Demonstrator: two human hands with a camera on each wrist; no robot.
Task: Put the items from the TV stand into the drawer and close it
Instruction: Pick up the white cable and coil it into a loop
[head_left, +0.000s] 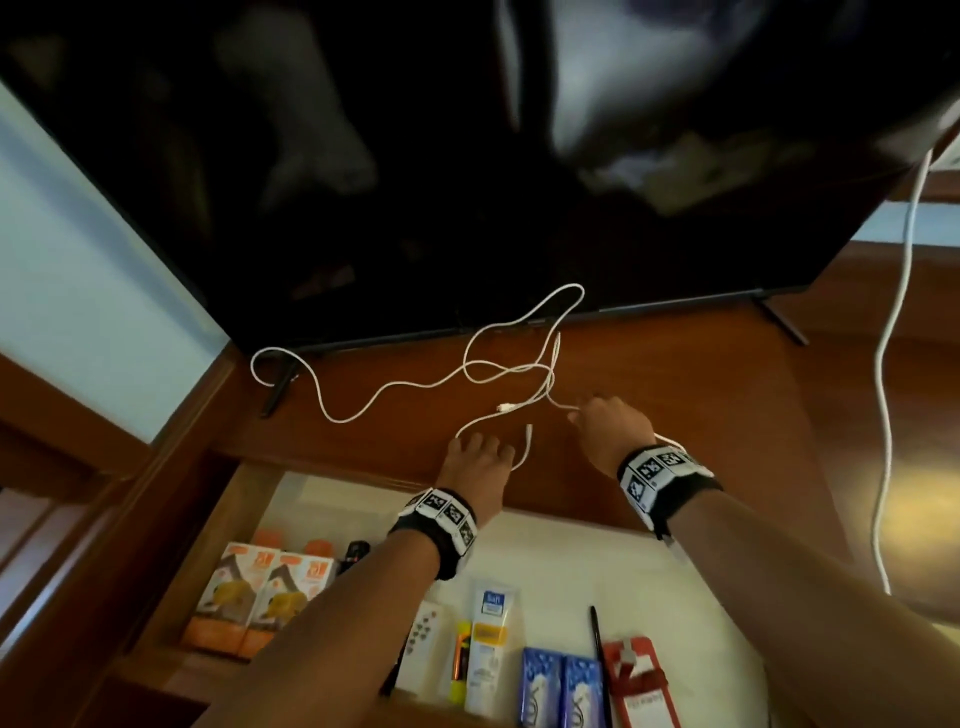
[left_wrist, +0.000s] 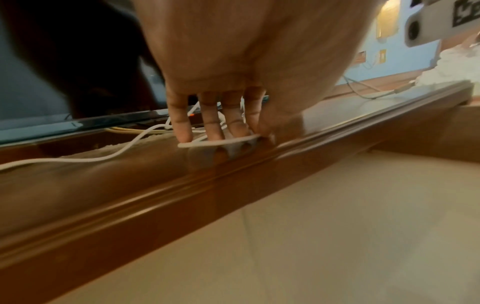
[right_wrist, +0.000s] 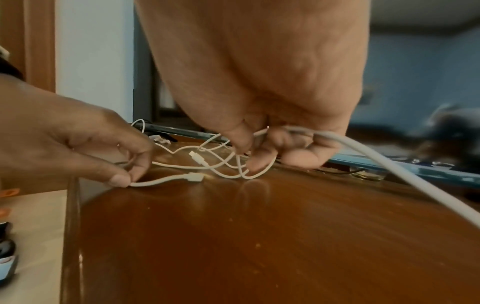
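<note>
gathering noted: white cable (head_left: 415, 387) sprawls in loose loops on the tv stand (head_left: 675, 415), at 12 o'clock from the open drawer (head_left: 597, 561). left hand (head_left: 480, 460) pinches one end; right hand (head_left: 613, 423) grasps several strands. light, limp, tangle-prone; best bunched at mid-loops.

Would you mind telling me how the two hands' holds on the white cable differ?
The left hand pinches one strand near a connector end, low against the TV stand; the right hand has its fingers curled round several loops. The left hand sits nearer the drawer, the right farther back. Both grip the same white cable.
</note>
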